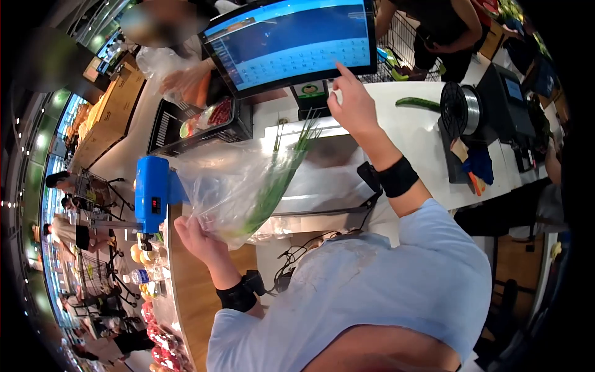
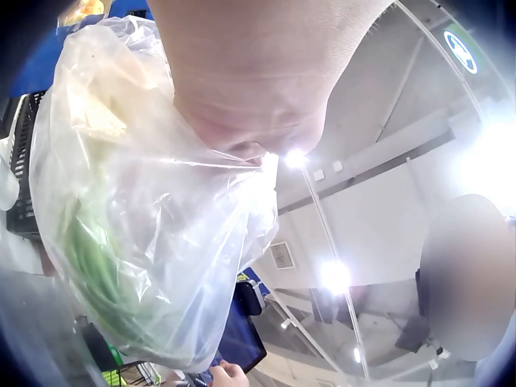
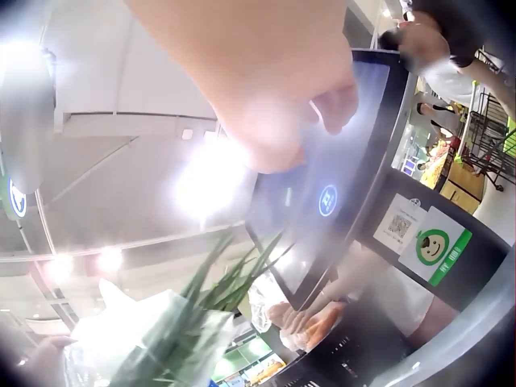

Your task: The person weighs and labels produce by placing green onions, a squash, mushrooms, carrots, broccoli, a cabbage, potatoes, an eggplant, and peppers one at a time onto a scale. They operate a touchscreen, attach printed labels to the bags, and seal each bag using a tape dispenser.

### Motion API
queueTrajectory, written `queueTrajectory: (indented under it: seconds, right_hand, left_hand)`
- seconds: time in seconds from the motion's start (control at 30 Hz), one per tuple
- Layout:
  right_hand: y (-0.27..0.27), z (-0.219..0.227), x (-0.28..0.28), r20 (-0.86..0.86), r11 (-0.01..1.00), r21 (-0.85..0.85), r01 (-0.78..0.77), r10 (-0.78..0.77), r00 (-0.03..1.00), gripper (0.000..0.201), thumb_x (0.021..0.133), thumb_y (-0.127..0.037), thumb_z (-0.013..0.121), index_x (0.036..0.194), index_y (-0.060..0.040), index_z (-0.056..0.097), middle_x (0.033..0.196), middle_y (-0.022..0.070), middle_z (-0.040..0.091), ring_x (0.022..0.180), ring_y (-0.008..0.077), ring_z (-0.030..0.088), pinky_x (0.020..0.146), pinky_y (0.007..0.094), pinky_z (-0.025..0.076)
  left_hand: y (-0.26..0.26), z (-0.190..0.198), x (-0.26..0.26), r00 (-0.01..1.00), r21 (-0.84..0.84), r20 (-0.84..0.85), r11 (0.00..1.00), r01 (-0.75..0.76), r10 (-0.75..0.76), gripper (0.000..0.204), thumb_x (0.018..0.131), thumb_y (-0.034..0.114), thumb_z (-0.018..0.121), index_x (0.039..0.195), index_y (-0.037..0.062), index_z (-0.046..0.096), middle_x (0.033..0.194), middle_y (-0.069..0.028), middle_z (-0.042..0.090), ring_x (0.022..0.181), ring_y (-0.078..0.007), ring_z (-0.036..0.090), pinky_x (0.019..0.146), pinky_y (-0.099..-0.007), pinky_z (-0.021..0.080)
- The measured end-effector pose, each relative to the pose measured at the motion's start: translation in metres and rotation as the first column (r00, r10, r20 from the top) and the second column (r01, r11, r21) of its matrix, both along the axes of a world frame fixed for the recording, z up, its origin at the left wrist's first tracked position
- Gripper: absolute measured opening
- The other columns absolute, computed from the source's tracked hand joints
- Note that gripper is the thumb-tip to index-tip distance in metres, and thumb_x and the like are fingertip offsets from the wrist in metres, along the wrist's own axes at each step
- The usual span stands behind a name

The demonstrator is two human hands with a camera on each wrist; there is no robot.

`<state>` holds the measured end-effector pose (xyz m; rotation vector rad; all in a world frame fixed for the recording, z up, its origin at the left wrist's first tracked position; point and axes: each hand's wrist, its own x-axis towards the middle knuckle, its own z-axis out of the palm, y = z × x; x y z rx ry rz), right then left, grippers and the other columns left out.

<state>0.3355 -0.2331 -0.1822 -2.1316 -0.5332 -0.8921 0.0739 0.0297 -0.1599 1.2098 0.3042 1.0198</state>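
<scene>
My left hand (image 1: pixel 201 243) grips the edge of a clear plastic bag (image 1: pixel 214 189). Long green scallions (image 1: pixel 274 183) lie inside it, their tips sticking out past the far end. In the left wrist view the bag (image 2: pixel 173 218) hangs beside the hand, the greens (image 2: pixel 93 258) showing through the film. My right hand (image 1: pixel 356 104) is raised to the touchscreen (image 1: pixel 279 31), index finger extended, its tip right at the on-screen keys. The bag overlaps the metal scale plate (image 1: pixel 325 170) in the head view.
Behind the bag stands a black basket (image 1: pixel 186 139) with packed food. Another person's hand (image 1: pixel 186 80) holds carrots near it. A blue device (image 1: pixel 152 195) is at the left. A cucumber (image 1: pixel 418 103), a reel (image 1: pixel 462 108) and a black terminal (image 1: pixel 508 102) sit to the right.
</scene>
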Motion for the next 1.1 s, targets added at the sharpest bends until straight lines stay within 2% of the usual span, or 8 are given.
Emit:
queueTrajectory:
  seconds: [0.13, 0.2, 0.33, 0.4, 0.53, 0.87, 1.0, 1.1]
  right_hand:
    - [-0.064, -0.022, -0.042, -0.222, 0.951, 0.308, 0.036, 0.035, 0.974, 0.012, 0.079, -0.013, 0.062, 0.087, -0.0060, 0.059, 0.102, 0.0099, 0.065, 0.064, 0.0218, 0.059, 0.061, 0.0333, 0.048]
    - [-0.106, -0.049, -0.067, -0.350, 0.928, 0.328, 0.177, -0.055, 0.935, 0.012, 0.081, -0.013, 0.062, 0.090, -0.0059, 0.063, 0.074, 0.0037, 0.062, 0.052, 0.0110, 0.049, 0.052, 0.0251, 0.042]
    - [-0.163, -0.141, -0.124, -0.497, 0.921, 0.220, 0.322, -0.178, 0.849, 0.012, 0.083, -0.015, 0.062, 0.091, -0.0062, 0.063, 0.073, 0.0044, 0.061, 0.054, 0.0123, 0.051, 0.053, 0.0257, 0.043]
    - [-0.165, -0.189, -0.161, -0.594, 0.943, 0.196, 0.271, -0.106, 0.798, 0.013, 0.084, -0.016, 0.062, 0.092, -0.0062, 0.063, 0.078, 0.0060, 0.062, 0.056, 0.0151, 0.053, 0.055, 0.0267, 0.044]
    - [-0.138, -0.211, -0.204, -0.587, 0.978, 0.178, 0.110, 0.016, 0.810, 0.017, 0.082, -0.017, 0.065, 0.095, -0.0062, 0.062, 0.090, 0.0081, 0.061, 0.061, 0.0198, 0.056, 0.057, 0.0292, 0.046]
    - [-0.106, -0.237, -0.202, -0.502, 0.945, 0.275, 0.178, -0.016, 0.864, 0.012, 0.085, -0.012, 0.060, 0.092, -0.0024, 0.061, 0.084, 0.0110, 0.061, 0.069, 0.0259, 0.059, 0.064, 0.0320, 0.048]
    - [-0.126, -0.258, -0.211, -0.639, 0.790, 0.438, 0.429, -0.062, 0.767, 0.009, 0.089, -0.010, 0.057, 0.090, -0.0013, 0.061, 0.078, 0.0063, 0.060, 0.064, 0.0138, 0.055, 0.060, 0.0258, 0.045]
    - [-0.144, -0.254, -0.219, -0.712, 0.486, 0.677, 0.553, 0.244, 0.658, 0.013, 0.090, -0.012, 0.059, 0.091, 0.0005, 0.062, 0.075, 0.0011, 0.059, 0.057, 0.0054, 0.048, 0.050, 0.0195, 0.037]
  left_hand:
    - [0.004, -0.008, 0.014, 0.966, 0.187, -0.178, 0.970, -0.154, 0.187, 0.011, 0.085, 0.002, 0.049, 0.089, 0.0104, 0.043, 0.081, 0.0006, 0.046, 0.077, -0.0105, 0.049, 0.070, -0.0272, 0.044]
    - [0.004, -0.011, 0.019, 0.997, 0.016, -0.072, 0.999, -0.029, 0.030, 0.009, 0.085, 0.005, 0.049, 0.092, 0.0105, 0.046, 0.084, -0.0007, 0.049, 0.080, -0.0128, 0.050, 0.072, -0.0282, 0.044]
    - [0.002, -0.019, 0.038, 0.995, 0.082, -0.072, 0.994, 0.077, -0.071, 0.009, 0.085, 0.005, 0.049, 0.094, 0.0051, 0.048, 0.084, -0.0032, 0.049, 0.082, -0.0139, 0.050, 0.073, -0.0276, 0.044]
    - [0.003, -0.024, 0.051, 0.984, 0.387, -0.174, 0.921, 0.049, 0.021, 0.006, 0.087, 0.005, 0.047, 0.093, 0.0039, 0.049, 0.090, -0.0071, 0.058, 0.085, -0.0174, 0.056, 0.079, -0.0309, 0.046]
    - [-0.025, -0.016, 0.075, 0.965, 0.008, -0.038, 0.966, 0.260, -0.259, 0.006, 0.087, 0.003, 0.047, 0.093, 0.0052, 0.048, 0.085, -0.0054, 0.053, 0.082, -0.0164, 0.053, 0.077, -0.0275, 0.045]
    - [-0.055, -0.008, 0.088, 0.927, -0.001, -0.036, 0.928, 0.372, -0.372, 0.005, 0.087, 0.006, 0.048, 0.091, 0.0072, 0.046, 0.086, -0.0028, 0.050, 0.082, -0.0148, 0.054, 0.071, -0.0298, 0.050]
    - [-0.057, -0.018, 0.095, 0.919, 0.000, -0.024, 0.919, 0.394, -0.394, 0.011, 0.083, 0.000, 0.050, 0.093, 0.0008, 0.054, 0.090, -0.0039, 0.051, 0.084, -0.0160, 0.054, 0.074, -0.0275, 0.048]
    - [-0.061, -0.042, 0.112, 0.924, 0.047, -0.068, 0.924, 0.380, -0.376, 0.017, 0.076, -0.007, 0.052, 0.091, -0.0042, 0.059, 0.093, -0.0067, 0.053, 0.085, -0.0188, 0.056, 0.075, -0.0268, 0.046]
